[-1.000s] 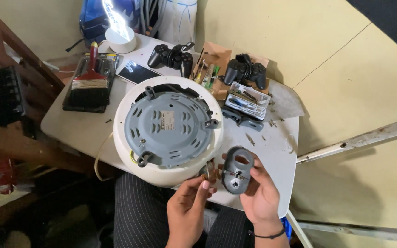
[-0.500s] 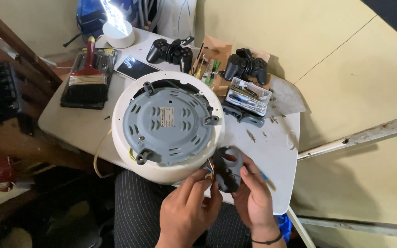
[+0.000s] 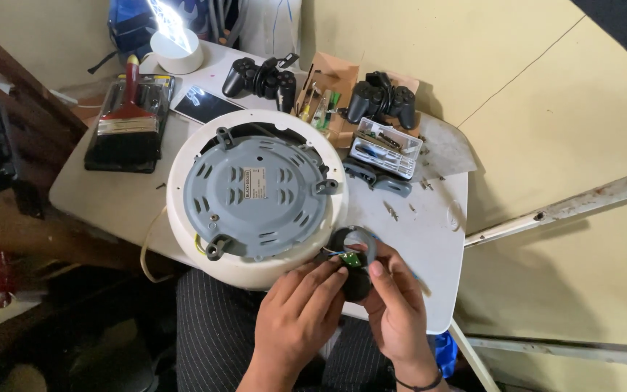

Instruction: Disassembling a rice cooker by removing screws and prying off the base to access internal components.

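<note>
The small dark oval housing [image 3: 357, 265] sat at the table's [image 3: 429, 247] near edge, just right of the round white appliance [image 3: 255, 196], its long axis running toward the person. Both hands were on it: right hand [image 3: 397, 305] pinching its right side, left hand [image 3: 302, 312] with fingers closed on its left edge.

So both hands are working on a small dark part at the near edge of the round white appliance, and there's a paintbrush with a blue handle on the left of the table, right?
Not quite: the paintbrush has a red handle, not blue, as the head view shows. Otherwise correct: the left hand and right hand hold the small dark part beside the round white appliance.

Fingers [image 3: 321, 290] cover most of the small dark part [image 3: 357, 279].
</note>
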